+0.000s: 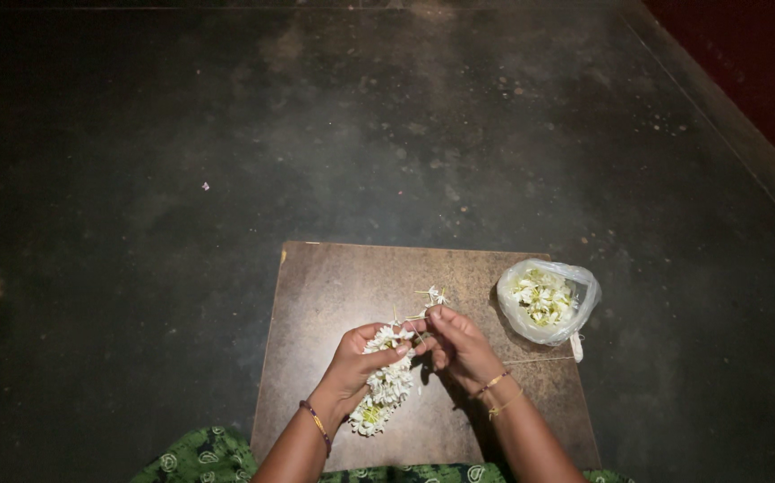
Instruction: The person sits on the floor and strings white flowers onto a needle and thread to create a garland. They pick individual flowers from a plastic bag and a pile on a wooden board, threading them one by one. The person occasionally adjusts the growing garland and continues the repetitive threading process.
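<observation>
Low in the frame, your left hand (358, 360) grips a strung length of white flowers (386, 386) over the worktop (334, 286); your right hand (455, 344) pinches loose blossoms (430, 298). The bag (546, 300) at right looks well filled, so much seems left.

Your two hands meet low over the middle of the brown square wooden board (343, 277), the left hand (359, 365) with a dangling strand of small white flowers (386, 385) that covers the board beneath it. To the right, the clear plastic bag of white and yellow blossoms (547, 302) sits on the board's far right corner, near your right hand (459, 347). The board's far left part lies bare, and the dark grey floor (316, 134) beyond is open
</observation>
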